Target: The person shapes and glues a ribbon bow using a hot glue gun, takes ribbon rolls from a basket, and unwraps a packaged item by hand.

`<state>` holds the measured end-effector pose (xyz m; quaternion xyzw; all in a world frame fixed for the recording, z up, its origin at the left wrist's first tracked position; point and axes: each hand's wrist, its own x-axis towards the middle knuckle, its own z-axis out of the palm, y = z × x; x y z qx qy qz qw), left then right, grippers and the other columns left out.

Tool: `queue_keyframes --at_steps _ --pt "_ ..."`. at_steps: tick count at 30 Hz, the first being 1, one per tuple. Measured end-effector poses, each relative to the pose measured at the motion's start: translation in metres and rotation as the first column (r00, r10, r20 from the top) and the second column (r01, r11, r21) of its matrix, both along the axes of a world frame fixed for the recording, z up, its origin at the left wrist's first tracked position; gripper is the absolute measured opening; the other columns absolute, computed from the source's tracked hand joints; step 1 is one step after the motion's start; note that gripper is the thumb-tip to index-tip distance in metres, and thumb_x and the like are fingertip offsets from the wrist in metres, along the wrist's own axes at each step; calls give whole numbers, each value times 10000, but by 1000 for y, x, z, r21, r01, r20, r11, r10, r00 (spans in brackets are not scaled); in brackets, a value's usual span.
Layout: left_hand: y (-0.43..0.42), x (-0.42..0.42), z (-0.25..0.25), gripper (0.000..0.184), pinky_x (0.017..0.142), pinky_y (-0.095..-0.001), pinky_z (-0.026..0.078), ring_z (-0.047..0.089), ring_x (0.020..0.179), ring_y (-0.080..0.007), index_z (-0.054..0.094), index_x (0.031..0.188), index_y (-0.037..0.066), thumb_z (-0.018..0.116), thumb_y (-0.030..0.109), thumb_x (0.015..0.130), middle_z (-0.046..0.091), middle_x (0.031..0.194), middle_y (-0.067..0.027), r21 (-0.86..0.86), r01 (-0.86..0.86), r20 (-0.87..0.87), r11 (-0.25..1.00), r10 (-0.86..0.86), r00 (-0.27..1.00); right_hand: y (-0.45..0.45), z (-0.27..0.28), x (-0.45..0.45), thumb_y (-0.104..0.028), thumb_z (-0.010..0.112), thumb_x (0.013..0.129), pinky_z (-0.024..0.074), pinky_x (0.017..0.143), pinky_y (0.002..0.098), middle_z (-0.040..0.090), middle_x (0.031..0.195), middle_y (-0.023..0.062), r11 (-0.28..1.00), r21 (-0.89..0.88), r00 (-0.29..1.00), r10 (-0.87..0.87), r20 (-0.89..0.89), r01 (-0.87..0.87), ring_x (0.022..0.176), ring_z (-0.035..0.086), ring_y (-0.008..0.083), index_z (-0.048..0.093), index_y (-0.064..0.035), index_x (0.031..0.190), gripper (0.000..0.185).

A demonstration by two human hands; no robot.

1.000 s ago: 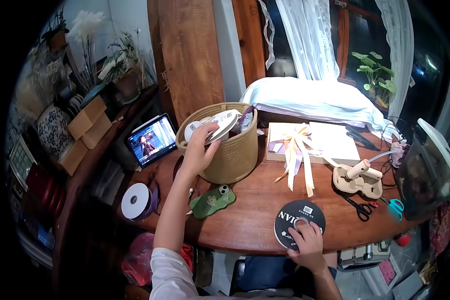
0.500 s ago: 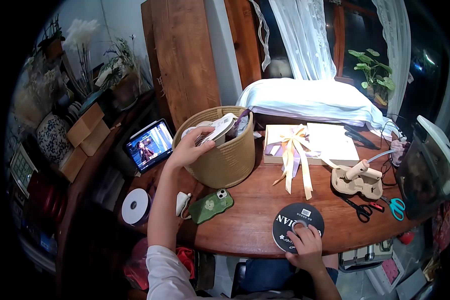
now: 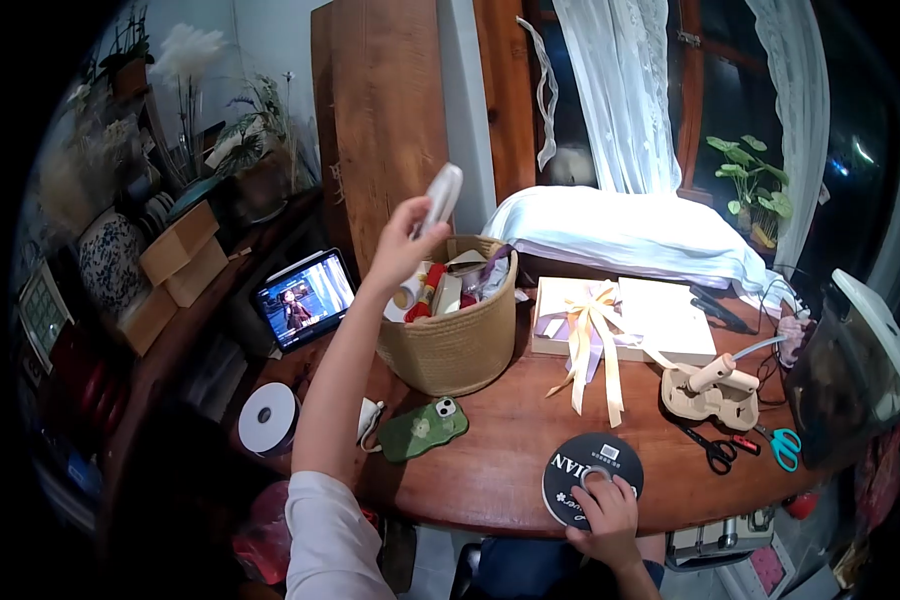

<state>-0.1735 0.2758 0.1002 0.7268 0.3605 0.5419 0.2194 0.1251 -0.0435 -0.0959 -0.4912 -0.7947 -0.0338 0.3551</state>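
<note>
My left hand (image 3: 404, 245) is raised above the woven basket (image 3: 455, 350), closed on a white ribbon spool (image 3: 441, 200) that is blurred and seen nearly edge-on. Inside the basket lie a red bundle (image 3: 426, 292) and several white and purple items. At the table's front edge, my right hand (image 3: 608, 524) grips a black spool (image 3: 578, 463) with white lettering, its fingers at the centre hole. Left of my left forearm stands another white spool (image 3: 269, 419).
A green phone (image 3: 422, 430) lies before the basket, and a tablet (image 3: 306, 300) stands behind left. A box with a ribbon bow (image 3: 590, 310), a carton tray (image 3: 708, 401), black scissors (image 3: 718, 452) and teal scissors (image 3: 786, 449) are on the right.
My left hand has lifted the white spool up out of the basket, uncovering the red bundle and other contents. My right hand stays on the black spool. The view has shifted slightly.
</note>
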Motion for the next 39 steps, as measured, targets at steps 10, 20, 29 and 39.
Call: queue_keyframes --at_steps 10,20,29,39 --pt "13 -64 8 417 887 -382 468 588 1029 -345 702 966 12 708 351 723 606 1138 -214 -8 -533 -845 846 279 457 0 -10 1 -221 717 537 384 942 481 583 1064 152 1000 -23 1000 -14 6 15 1035 570 295 644 -43 1001 503" --pt "-59 -54 -36 255 766 -356 497 630 867 -306 569 922 23 701 17 704 637 889 -149 138 -306 -394 942 336 855 -1 -12 3 -272 713 551 378 958 497 587 1078 162 999 -35 1000 -9 6 9 1051 567 310 653 -44 1008 515" --pt "-74 -58 -43 252 716 -367 516 644 849 -308 571 947 15 686 -8 724 625 919 -142 376 -271 -251 886 379 891 0 -13 2 -302 718 570 366 967 495 584 1094 170 997 -80 1000 -16 16 17 1057 562 321 651 -42 1022 526" --pt "-47 -7 -28 388 772 -387 486 620 859 -323 676 877 13 794 300 643 667 853 -137 38 -342 -672 939 277 687 -2 -11 1 -303 715 579 348 980 492 579 1109 168 996 -85 1000 -21 15 22 1076 554 315 649 -43 1039 533"
